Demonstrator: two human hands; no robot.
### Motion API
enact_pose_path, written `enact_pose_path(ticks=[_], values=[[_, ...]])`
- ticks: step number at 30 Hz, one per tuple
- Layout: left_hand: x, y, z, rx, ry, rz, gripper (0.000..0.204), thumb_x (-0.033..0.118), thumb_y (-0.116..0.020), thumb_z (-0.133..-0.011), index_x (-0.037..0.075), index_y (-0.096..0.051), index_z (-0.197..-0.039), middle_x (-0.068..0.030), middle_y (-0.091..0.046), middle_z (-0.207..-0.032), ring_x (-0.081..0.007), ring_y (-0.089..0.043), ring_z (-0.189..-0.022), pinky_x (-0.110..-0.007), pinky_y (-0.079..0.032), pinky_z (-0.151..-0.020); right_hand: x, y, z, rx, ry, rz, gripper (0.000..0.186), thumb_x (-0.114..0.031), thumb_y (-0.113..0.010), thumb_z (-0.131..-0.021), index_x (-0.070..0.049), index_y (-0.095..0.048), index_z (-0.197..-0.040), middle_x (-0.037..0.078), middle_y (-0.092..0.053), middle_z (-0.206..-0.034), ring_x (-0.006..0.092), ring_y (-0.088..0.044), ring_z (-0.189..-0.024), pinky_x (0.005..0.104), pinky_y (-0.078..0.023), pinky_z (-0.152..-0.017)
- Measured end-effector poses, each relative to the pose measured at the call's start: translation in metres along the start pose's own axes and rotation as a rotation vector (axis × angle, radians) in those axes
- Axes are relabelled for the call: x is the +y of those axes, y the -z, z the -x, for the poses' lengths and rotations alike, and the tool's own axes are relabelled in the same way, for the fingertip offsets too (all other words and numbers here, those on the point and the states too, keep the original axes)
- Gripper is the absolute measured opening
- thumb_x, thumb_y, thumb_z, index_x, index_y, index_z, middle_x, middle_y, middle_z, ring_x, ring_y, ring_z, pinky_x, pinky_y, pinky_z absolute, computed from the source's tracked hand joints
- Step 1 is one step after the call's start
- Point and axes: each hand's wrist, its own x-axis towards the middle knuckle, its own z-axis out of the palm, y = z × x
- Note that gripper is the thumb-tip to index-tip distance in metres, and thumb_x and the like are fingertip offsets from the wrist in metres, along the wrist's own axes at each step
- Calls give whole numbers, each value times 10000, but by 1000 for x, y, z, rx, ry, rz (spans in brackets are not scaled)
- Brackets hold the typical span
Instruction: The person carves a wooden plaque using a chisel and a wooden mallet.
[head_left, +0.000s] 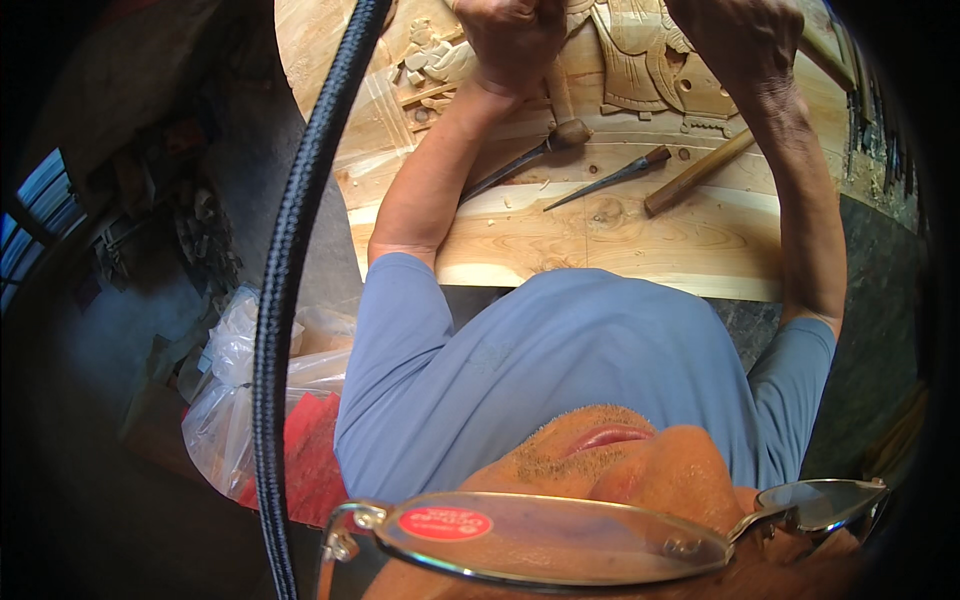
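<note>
Right below your left hand (515, 38) and right hand (745, 38) sits the carved panel (632, 75); both look curled, can't tell how tight or on what.

I am receiving one fisheye view, worn at the head. The lens is looking steeply down past the eyeglasses (560, 540), which are showing very near along the lower edge, and over the blue shirt (600, 340). The carved wooden board (520, 240) is lying farther off, at upper middle. The upper edge is cropping the left hand (515, 40) and right hand (745, 40). A braided cord (290, 230) is crossing close at left.
</note>
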Motion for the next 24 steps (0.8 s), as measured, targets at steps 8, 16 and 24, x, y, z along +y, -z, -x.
enact_pose_path(ticks=[8, 16, 24], values=[[-8, -8, 8, 119, 345, 270, 213, -45, -723, -933, -66, -745, -1144, -65, -765, -902, -74, -669, -777, -214, -551, -682, 9, -6, 2, 142, -77, -111, 484, -53, -622, -903, -223, -679, -1352, 126, -756, -1163, 265, -775, -922, 354, -626, -710], [-6, -6, 6, 72, 291, 297, 208, -44, -736, -926, -75, -744, -1132, -70, -767, -916, -77, -675, -798, -216, -561, -693, 11, -12, -1, 240, -41, -109, 452, -67, -635, -906, -229, -702, -1323, 118, -762, -1146, 259, -776, -930, 351, -624, -705], [-7, -8, 5, 65, 292, 298, 208, -30, -733, -934, -65, -745, -1139, -69, -767, -928, -85, -681, -801, -222, -562, -697, 8, -7, -2, 237, -40, -128, 478, -66, -644, -897, -248, -694, -1336, 117, -760, -1154, 256, -776, -930, 350, -627, -687]])
